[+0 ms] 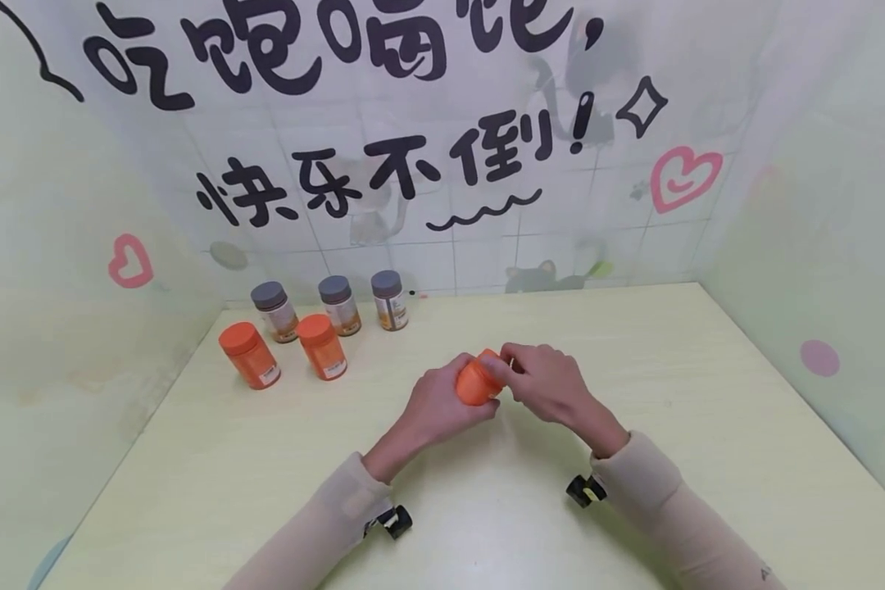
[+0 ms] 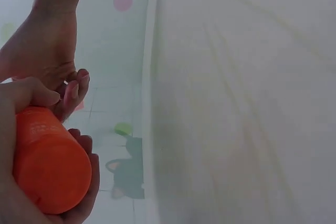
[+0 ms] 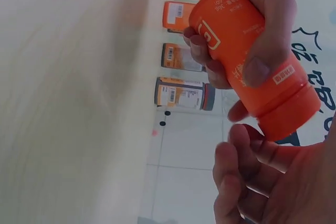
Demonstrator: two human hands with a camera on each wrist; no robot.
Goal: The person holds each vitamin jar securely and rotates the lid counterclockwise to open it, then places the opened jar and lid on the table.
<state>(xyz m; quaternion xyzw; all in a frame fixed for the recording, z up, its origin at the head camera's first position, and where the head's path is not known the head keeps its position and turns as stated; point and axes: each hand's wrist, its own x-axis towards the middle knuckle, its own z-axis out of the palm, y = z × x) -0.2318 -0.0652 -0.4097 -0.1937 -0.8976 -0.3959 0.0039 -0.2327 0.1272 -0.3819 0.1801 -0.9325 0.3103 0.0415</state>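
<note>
My left hand (image 1: 442, 397) grips an orange plastic bottle (image 3: 247, 51) in its curled fingers, thumb along the side. The bottle is held tilted over the table, its round base (image 2: 55, 176) facing the left wrist camera. My right hand (image 1: 549, 381) is at the other end, fingers curled close about the ridged orange cap (image 3: 289, 114); its thumb is mostly hidden in the right wrist view. Two more orange bottles (image 1: 249, 355) (image 1: 322, 347) stand upright on the table, to the left of my hands.
Behind the orange bottles, three brown bottles with dark grey lids (image 1: 274, 311) (image 1: 340, 306) (image 1: 389, 301) stand near the back wall. The pale wooden table (image 1: 656, 352) is bounded by a printed sheet with black lettering and by walls on both sides.
</note>
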